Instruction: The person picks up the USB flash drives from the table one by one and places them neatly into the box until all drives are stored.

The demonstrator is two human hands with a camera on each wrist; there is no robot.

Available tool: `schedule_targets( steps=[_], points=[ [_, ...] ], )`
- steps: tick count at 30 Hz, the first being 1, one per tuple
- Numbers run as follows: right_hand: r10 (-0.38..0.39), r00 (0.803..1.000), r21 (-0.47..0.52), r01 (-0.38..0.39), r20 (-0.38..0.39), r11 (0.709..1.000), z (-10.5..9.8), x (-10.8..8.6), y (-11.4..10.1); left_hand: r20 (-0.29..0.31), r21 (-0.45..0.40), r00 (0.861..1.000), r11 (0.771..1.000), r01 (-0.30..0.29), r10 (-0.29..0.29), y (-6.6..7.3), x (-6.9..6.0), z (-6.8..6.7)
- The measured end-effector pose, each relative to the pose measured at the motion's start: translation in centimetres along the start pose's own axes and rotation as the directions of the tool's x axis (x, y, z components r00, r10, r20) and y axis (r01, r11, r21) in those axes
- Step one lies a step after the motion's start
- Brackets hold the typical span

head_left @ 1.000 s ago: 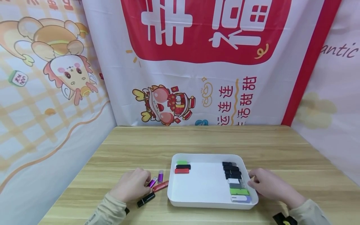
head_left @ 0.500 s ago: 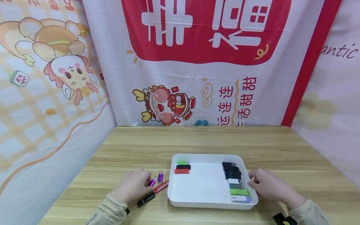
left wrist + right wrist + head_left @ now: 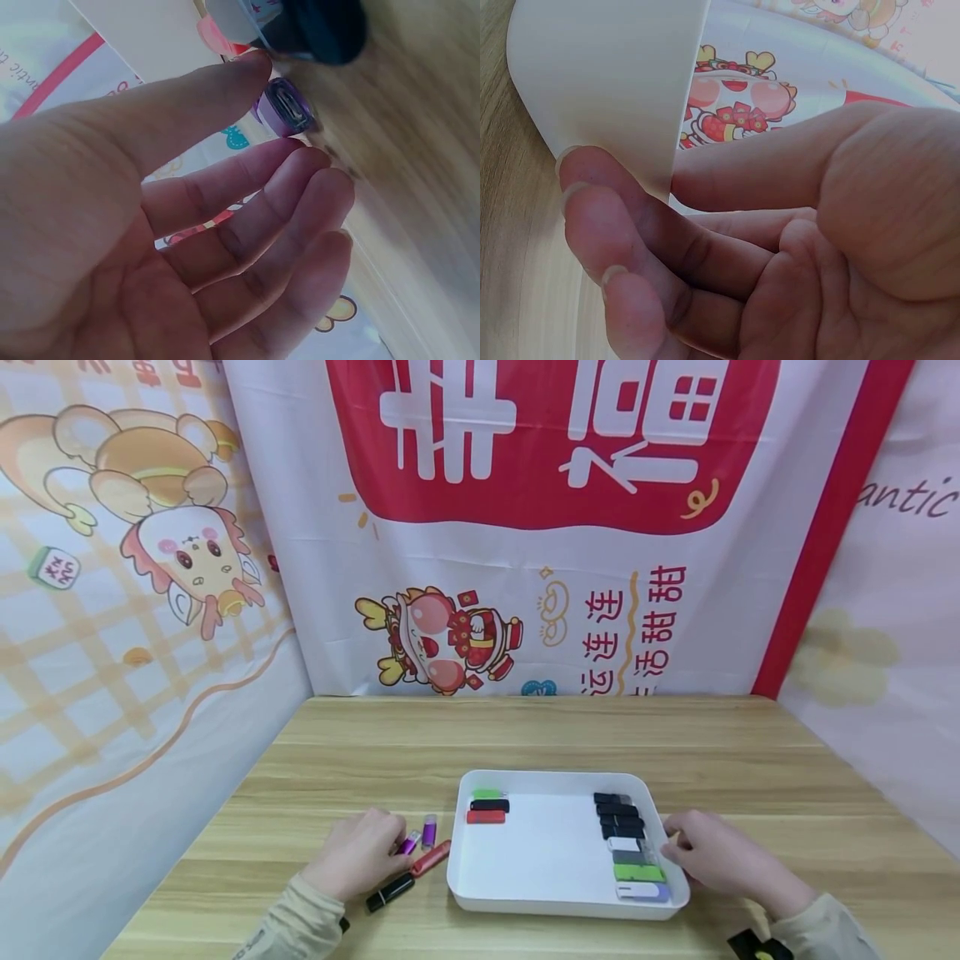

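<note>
My left hand (image 3: 360, 854) is at the loose USB sticks left of the tray. Its thumb and index finger pinch a purple USB stick (image 3: 285, 107), whose metal plug end shows in the left wrist view; the other fingers are bent beside it. Close by lie a second purple USB stick (image 3: 429, 831), a red USB stick (image 3: 431, 857) and a black USB stick (image 3: 390, 892). At the right side of the white tray (image 3: 555, 907), my right hand (image 3: 720, 853) grips the wall, thumb (image 3: 697, 180) at the rim and fingers against the outside.
Inside the tray, green, black and red USB sticks (image 3: 486, 817) form a short column at the upper left. Several more, black, white, grey and green (image 3: 637, 872), line the right side. Printed cloth walls (image 3: 555, 610) stand behind the wooden table (image 3: 540, 735) and along its sides.
My left fingers have shifted slightly right at the purple USB stick, and the red stick's near end has moved a little. The right hand and the tray have stayed in place.
</note>
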State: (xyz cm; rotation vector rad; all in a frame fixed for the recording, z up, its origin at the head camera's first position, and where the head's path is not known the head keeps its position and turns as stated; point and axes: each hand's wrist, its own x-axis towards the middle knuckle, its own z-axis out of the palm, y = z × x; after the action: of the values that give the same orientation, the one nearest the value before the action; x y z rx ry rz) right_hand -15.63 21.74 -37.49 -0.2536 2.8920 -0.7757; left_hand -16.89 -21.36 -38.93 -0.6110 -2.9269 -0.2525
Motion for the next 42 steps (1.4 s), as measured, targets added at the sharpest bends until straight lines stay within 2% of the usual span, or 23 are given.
schedule_targets(
  steps=[7,19,30,42],
  points=[
    [0.003,1.000,0.005,-0.003,0.000,1.000,0.12,-0.11,0.08,0.008,-0.031,1.000,0.999,0.020,-0.020,0.10,-0.05,0.18],
    [-0.008,1.000,-0.002,0.008,0.004,1.000,0.34,0.07,0.10,0.020,-0.024,1.000,1.000,0.010,-0.010,-0.09,-0.24,0.21],
    [-0.027,1.000,-0.011,0.027,-0.009,1.000,0.12,0.00,0.08,-0.014,0.006,0.999,0.999,-0.033,0.033,-0.51,0.09,0.41],
    [-0.025,1.000,-0.013,0.025,-0.007,1.000,0.04,-0.07,0.02,-0.018,-0.009,1.000,1.000,-0.024,0.023,-0.54,0.03,0.33]
  ],
)
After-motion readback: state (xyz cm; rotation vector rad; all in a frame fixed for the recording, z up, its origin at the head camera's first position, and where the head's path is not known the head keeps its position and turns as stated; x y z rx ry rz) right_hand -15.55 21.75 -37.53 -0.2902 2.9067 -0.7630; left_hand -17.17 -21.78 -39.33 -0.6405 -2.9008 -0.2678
